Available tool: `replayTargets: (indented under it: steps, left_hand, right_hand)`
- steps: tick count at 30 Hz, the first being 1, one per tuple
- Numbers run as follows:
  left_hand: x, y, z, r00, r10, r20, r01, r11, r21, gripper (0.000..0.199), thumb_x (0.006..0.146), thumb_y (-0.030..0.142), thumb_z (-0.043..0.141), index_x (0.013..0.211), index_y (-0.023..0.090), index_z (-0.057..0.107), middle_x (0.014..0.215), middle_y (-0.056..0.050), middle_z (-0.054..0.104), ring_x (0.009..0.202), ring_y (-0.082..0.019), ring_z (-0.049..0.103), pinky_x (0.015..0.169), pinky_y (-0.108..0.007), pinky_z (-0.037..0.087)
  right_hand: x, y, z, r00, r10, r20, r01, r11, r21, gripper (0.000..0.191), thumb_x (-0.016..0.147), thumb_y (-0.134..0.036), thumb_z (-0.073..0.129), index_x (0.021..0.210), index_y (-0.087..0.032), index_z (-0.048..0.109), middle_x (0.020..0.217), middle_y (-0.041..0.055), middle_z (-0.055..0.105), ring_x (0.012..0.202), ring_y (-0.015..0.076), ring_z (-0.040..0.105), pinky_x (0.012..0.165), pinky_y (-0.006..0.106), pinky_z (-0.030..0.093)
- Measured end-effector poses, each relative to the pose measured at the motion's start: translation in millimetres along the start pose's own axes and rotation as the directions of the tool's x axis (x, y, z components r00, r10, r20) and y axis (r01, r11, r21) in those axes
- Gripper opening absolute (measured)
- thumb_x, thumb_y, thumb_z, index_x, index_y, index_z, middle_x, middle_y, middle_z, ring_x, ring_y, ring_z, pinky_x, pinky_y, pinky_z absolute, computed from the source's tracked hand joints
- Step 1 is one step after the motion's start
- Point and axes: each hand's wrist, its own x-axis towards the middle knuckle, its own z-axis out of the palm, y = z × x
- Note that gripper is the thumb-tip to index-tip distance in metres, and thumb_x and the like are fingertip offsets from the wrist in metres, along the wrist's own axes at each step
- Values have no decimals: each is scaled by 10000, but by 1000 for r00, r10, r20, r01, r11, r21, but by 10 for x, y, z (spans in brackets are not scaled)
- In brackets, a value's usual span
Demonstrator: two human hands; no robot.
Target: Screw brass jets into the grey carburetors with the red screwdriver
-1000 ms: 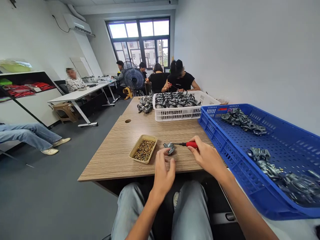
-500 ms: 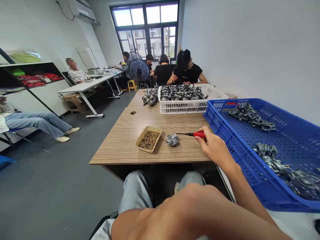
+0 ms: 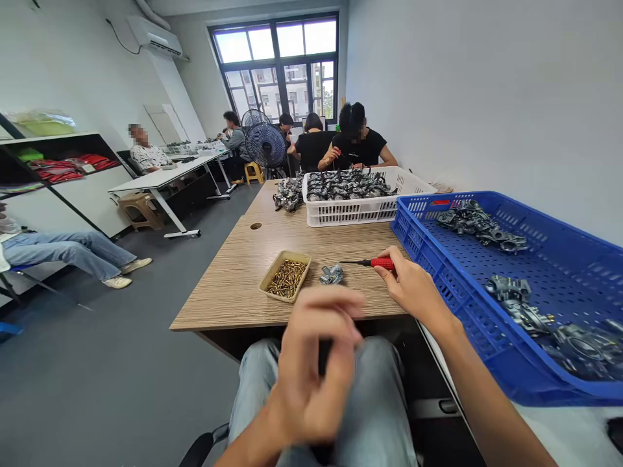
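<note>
My right hand (image 3: 406,280) holds a screwdriver by its red handle (image 3: 383,263) above the table. Its dark shaft points left, with the tip near a small silver metal part, seemingly a carburetor piece (image 3: 331,274), on the wood-grain tabletop. Blurred by motion, my left hand (image 3: 316,363) is raised over my lap in front of the table edge. Its fingers are loosely curled with a gap to the thumb, and I see nothing in it. Left of the metal part lies a beige tray (image 3: 263,285) of brass-coloured screws (image 3: 287,277).
A blue crate (image 3: 438,285) with metal carburetors (image 3: 479,224) stands at the right. Behind the table's middle, a white basket (image 3: 353,213) is full of similar parts, with more piled beside it. A co-worker (image 3: 363,146) sits beyond. A fan (image 3: 266,144) stands farther back.
My left arm, stretched across to the right before, has swung back, and the left hand is now in view over my lap. The right hand keeps hold of the screwdriver. The camera view shifts slightly.
</note>
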Motion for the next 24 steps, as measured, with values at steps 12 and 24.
replayTargets:
  steps: [12,24]
  left_hand:
    - [-250,-2482,298,911,-412,5,371,827,422,753,876,383,752,1528,171,438,1501,-207,541,1460,-370,476,1241,-554,355]
    - [-238,-2785,283,870,-486,85,386,777,497,533,901,488,707,1328,179,625,1278,-155,717,1189,-334,659,1079,-485,494]
  right_hand:
    - [-16,-90,109,986,-120,119,113,992,58,132,1067,-267,513,1189,-268,562,1121,53,763,963,227,711,748,284,411]
    - [-14,-77,185,972,-180,148,171,982,76,267,1037,-113,479,1227,-281,563,1237,29,715,1040,205,690,838,286,441]
